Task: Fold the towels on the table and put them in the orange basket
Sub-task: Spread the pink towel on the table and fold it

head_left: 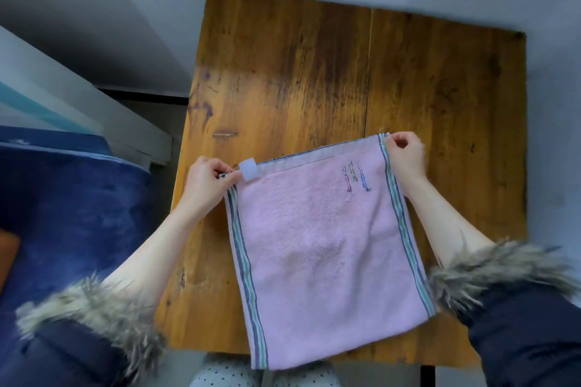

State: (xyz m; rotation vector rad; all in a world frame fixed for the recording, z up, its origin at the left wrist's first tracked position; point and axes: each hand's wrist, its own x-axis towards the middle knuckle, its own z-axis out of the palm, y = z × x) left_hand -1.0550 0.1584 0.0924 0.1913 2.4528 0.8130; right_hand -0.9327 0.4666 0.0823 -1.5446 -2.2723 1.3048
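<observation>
A pink towel with striped side borders and a small embroidered motif lies over the near half of the wooden table; its lower edge hangs past the table's front. A white label sticks up at its far left corner. My left hand pinches the far left corner, and my right hand pinches the far right corner. Both far corners are held just above the tabletop. An orange shape shows at the left edge of the frame; I cannot tell if it is the basket.
A dark blue blanket or cushion fills the space left of the table. White and teal panels lean behind it. A grey wall runs along the table's far and right sides. My knees in dotted fabric sit under the front edge.
</observation>
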